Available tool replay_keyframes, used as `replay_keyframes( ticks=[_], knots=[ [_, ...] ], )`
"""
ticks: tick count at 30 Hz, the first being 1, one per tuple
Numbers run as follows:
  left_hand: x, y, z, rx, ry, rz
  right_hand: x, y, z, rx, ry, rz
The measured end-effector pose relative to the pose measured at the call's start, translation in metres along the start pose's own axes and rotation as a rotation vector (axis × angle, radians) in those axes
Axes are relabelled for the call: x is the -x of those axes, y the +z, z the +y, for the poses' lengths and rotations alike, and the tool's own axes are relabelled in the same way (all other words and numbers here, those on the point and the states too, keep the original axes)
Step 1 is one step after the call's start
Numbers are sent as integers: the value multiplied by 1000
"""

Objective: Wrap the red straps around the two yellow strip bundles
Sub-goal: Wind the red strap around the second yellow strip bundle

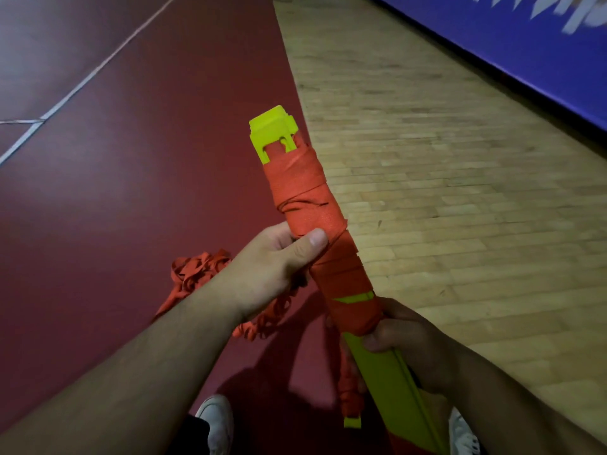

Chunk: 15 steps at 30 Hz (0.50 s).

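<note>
1. Head view, principal item: one yellow strip bundle [272, 133], held slanting in the air over the seam between red floor [131, 192] and wooden floor [460, 192], its notched end pointed away from the person.
2. Red strap [302, 185]: wound in overlapping turns round the upper and middle bundle. A sliver of yellow shows between turns low down, and the near end is bare.
3. Left hand [272, 261]: clamped round the wrapped middle, thumb [312, 243] laid flat across a turn. This is judged to pin the winding against slipping.
4. Right hand [410, 336]: closed round the bundle at the lowest turn. It is judged to steady the bundle and guard the wrap's edge.
5. Loose strap heap [193, 270]: tangled on the red floor behind the left wrist, presumably the slack not yet wound.
6. Twisted strap length [348, 389]: hanging under the bundle down to a small yellow piece [353, 421]. Whether that piece belongs to the second bundle cannot be told.
7. White shoes [216, 418]: seen at the lower edge.
8. Progress, as judged: first bundle largely wrapped, strap end not seen secured.
</note>
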<state>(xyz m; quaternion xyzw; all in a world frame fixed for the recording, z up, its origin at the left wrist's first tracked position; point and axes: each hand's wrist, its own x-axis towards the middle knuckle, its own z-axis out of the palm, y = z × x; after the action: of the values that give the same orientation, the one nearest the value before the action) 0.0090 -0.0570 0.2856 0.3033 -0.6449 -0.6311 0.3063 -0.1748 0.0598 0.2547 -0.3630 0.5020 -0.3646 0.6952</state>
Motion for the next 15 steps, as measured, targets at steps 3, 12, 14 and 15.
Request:
replay_keyframes(
  ticks=[3, 12, 14, 15],
  knots=[
    [0, 10, 5, 19, 44, 129, 3, 3, -8, 19, -69, 57],
    [-7, 10, 9, -32, -55, 478, -5, 24, -1, 854, -159, 480],
    [-6, 9, 8, -89, -32, 440, -8, 25, 4, 906, -191, 562],
    [-5, 7, 9, -123, -14, 401, -8, 23, 4, 903, -193, 586]
  ],
)
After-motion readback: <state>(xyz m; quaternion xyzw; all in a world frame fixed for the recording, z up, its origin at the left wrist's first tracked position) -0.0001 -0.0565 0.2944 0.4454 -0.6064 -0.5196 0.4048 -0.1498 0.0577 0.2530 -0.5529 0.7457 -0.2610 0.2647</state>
